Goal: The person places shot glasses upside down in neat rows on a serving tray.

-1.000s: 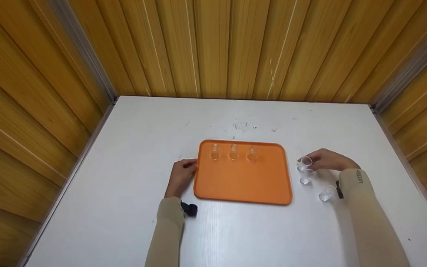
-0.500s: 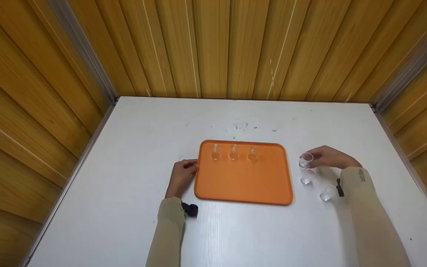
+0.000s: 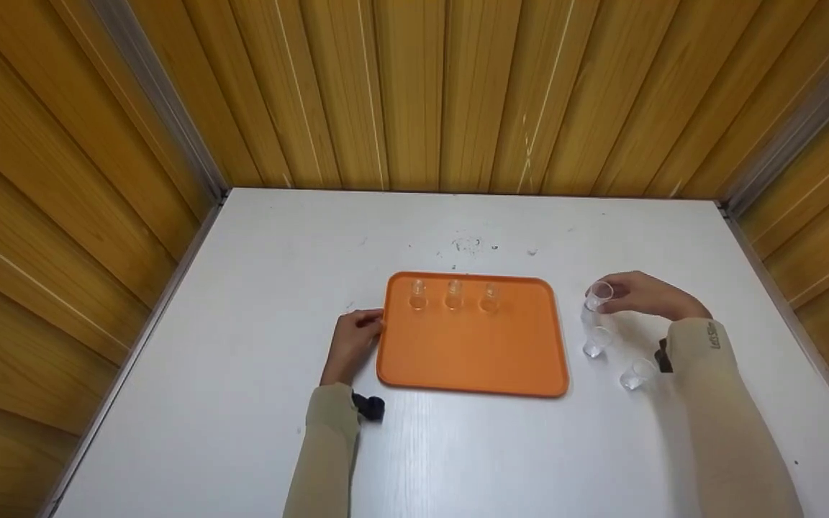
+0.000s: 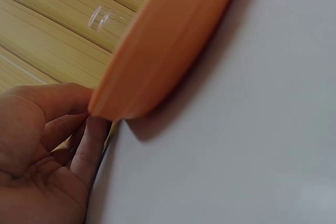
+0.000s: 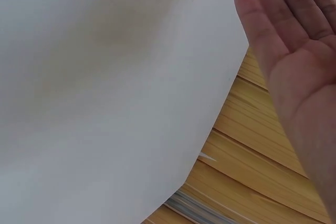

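in the head view, the left hand point(image 3: 348, 345) is at centre-left, pinching the near edge of the orange tray point(image 3: 472, 352), which lies flat across the centre of the frame on a white table point(image 3: 278, 288). along the tray's upper part, three small clear cups point(image 3: 453, 296) stand in a row, mouths down, spaced apart. over at centre-right, the right hand point(image 3: 650, 296) has a clear cup point(image 3: 596, 301) between thumb and fingers, mouth up, just right of the tray. below that one stands a second cup point(image 3: 596, 343), and lower right again, near the black wrist strap point(image 3: 663, 356), a third cup point(image 3: 637, 374). wooden panels point(image 3: 414, 93) fill the top of the frame.

to the left wrist view: at lower left, thumb and fingers clamp the tray's rim, the tray slanting up through the top centre, its shadow on the table beneath. clear cup shapes show at upper left beyond the rim.

and the right wrist view: the palm sits at upper right, fingers running toward the top edge, a soft shadow at upper left; the clear sliver in the top right corner may be the cup, but too little shows.
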### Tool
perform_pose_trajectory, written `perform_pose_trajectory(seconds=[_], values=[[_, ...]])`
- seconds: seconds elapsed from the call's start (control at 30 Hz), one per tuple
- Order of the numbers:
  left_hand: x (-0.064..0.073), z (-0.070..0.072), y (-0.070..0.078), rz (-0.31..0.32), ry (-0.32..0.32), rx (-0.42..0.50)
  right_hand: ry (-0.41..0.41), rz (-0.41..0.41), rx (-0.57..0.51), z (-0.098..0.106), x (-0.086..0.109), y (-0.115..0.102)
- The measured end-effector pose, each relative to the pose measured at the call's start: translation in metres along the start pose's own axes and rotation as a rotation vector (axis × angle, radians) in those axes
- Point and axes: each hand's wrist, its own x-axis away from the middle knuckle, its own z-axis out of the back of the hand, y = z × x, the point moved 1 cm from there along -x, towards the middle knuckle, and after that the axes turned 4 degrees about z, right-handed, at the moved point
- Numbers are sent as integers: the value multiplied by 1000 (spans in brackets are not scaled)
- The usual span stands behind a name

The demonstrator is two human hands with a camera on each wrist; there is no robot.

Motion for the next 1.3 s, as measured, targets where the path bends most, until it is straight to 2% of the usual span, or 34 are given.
perform_pose_trajectory(seconds=[0.33,0.57,0.7,0.9,1.13,1.3], values=[[-1,1,1,-5,3,-8,56,13,5,7,-1,-19],[-1,2,0,-65,6,-11,79,4,-39,10,-2,-35],[-1,1,1,-55,9,-8,95,22,-68,9,-7,-41],[-2,-2,0,-26,-1,1,114,82,-144,2,-13,-54],[-2,-3,2,2,-11,5,128,122,-139,-11,-27,-64],[-2,-3,4,-8,-4,-9,110,142,-152,-23,-36,-77]])
